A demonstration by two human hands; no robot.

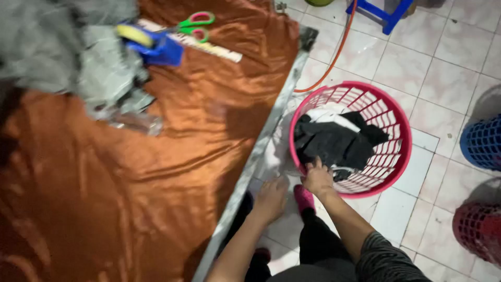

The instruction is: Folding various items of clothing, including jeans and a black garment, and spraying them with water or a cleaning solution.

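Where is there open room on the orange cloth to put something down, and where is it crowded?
The orange cloth is bare across its middle and near end, from the grey pile to the table's metal edge. The far end is crowded: scissors, ruler, blue holder.

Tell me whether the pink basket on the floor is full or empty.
Partly filled. Dark and white cloth lies inside the pink basket, well below the rim; the right hand grips its near edge.

Both arms reach down by the basket (pixel 402 130): right hand (pixel 317 177) curled over its near rim, left hand (pixel 271 197) loosely closed just beside it.
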